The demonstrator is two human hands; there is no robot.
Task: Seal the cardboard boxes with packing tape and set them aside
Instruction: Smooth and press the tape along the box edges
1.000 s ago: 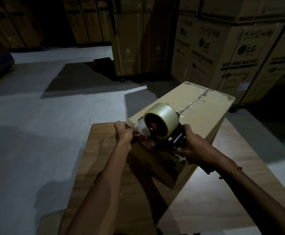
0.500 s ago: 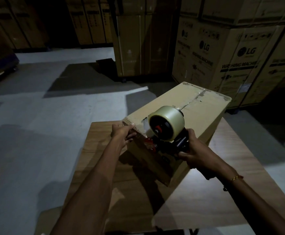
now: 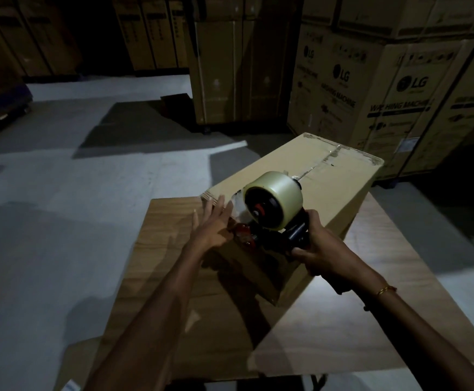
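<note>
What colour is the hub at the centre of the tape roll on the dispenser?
Red, set in a black core of the pale yellowish tape roll; the head view shows it.

Both forearms are bare; no sleeves are in view. The right wrist carries a thin gold-coloured bangle (image 3: 386,290), with a dark band or thread just beside it toward the elbow, too dim to identify. The left wrist and left hand (image 3: 212,224) carry nothing visible. No gloves on either hand.
</note>
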